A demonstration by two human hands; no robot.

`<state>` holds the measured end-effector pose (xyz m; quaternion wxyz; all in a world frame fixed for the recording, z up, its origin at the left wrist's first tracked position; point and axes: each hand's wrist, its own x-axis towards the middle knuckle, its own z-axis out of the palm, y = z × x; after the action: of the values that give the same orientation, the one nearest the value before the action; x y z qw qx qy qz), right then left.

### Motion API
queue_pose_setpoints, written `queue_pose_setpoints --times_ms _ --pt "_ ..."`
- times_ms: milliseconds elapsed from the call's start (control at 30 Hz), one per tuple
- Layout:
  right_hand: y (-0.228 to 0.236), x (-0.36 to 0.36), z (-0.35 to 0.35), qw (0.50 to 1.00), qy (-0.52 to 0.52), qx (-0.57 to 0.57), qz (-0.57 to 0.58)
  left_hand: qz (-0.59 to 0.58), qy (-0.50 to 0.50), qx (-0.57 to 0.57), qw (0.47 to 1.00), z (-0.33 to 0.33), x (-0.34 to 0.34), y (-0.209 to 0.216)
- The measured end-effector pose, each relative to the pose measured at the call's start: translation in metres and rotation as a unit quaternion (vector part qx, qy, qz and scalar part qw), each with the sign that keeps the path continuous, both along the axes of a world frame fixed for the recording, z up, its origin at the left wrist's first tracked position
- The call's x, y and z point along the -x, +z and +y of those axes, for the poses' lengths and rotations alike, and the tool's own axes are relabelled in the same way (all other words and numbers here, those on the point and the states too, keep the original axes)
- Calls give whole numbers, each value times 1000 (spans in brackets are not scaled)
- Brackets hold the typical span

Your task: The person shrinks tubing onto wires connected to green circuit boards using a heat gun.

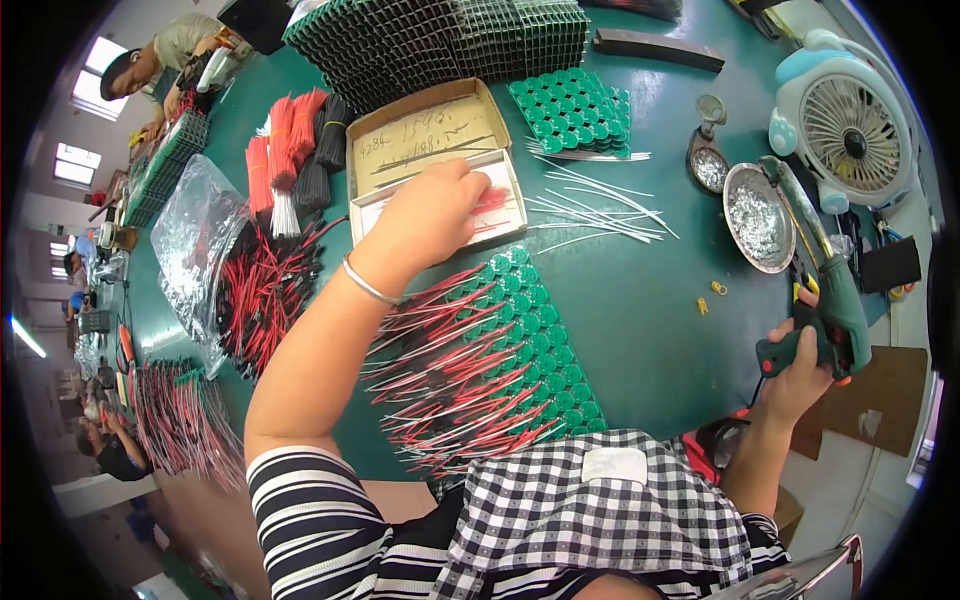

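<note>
My left hand (435, 205) reaches into a shallow white cardboard box (512, 215). Its fingers are curled down over short red wires (489, 204), and the fingertips are partly hidden. In my right hand (797, 375) is a green soldering gun (846, 312), gripped by its handle, its long front end pointing away toward an oval metal bowl (757, 222) of silvery bits. Between my arms lies a panel of round green circuit boards (545, 345). Red, white and black wires (450, 375) fan out over the panel's left side.
An opened cardboard lid (430, 130) adjoins the box. Bundled red wires (295, 135), loose white wires (610, 205) and stacked green boards (570, 110) lie around it. Black grid trays (440, 45) stand behind. A fan (850, 130) is at right, a plastic bag (195, 245) at left.
</note>
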<state>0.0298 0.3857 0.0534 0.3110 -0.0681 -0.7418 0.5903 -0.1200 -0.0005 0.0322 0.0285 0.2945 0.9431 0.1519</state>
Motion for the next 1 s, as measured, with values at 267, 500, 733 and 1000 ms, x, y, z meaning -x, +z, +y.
queue_pose_setpoints --times_ms 267,500,733,1000 --pt "16 -4 -16 998 50 -26 -26 16 8 -12 1000 3 -2 -9" --pt "19 -10 -17 998 49 -25 -28 -30 53 -181 982 -8 -10 -19" --pt "27 -7 -36 991 101 71 -49 -70 107 -200 971 -14 -13 -3" --pt "28 26 -84 971 172 149 -66 6 93 -27 995 -3 -19 26"
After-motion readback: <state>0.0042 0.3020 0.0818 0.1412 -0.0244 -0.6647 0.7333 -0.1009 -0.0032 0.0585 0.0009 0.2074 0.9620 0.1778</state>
